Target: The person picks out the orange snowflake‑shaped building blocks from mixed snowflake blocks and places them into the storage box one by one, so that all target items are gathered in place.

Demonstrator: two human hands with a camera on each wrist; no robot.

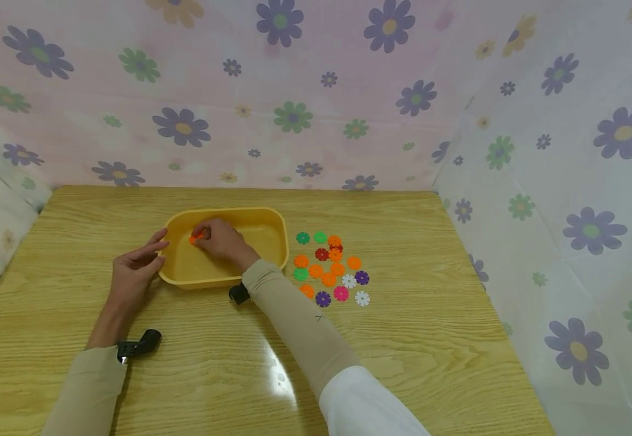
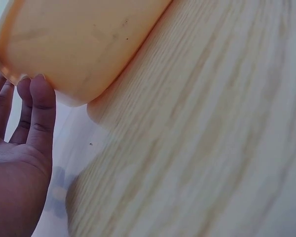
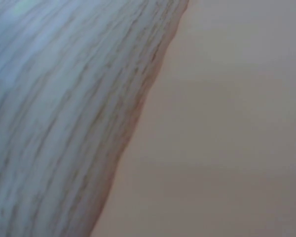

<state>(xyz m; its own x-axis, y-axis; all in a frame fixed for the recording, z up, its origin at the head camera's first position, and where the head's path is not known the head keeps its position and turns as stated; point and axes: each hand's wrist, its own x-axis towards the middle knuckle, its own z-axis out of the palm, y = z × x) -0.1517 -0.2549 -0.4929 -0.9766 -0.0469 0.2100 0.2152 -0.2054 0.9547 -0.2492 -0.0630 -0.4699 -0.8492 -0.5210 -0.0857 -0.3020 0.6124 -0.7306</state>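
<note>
A yellow plastic basin (image 1: 228, 282) stands on the wooden table. Inside its left half, my right hand (image 1: 224, 239) pinches an orange snowflake disc (image 1: 192, 240) between thumb and fingers. My left hand (image 1: 133, 275) is at the basin's left end, its fairly straight fingers touching the rim; the left wrist view shows these fingertips (image 2: 42, 91) against the basin's outer wall (image 2: 74, 49). In the right wrist view the basin's blurred side (image 3: 222, 128) fills the right part, and the right hand is out of sight.
Right of the basin lie several loose snowflake discs (image 1: 329, 279) in orange, green, red, purple, pink and white, some overlapping. Flower-printed cloth (image 1: 294, 145) hangs behind the table (image 1: 403, 345) and along its sides.
</note>
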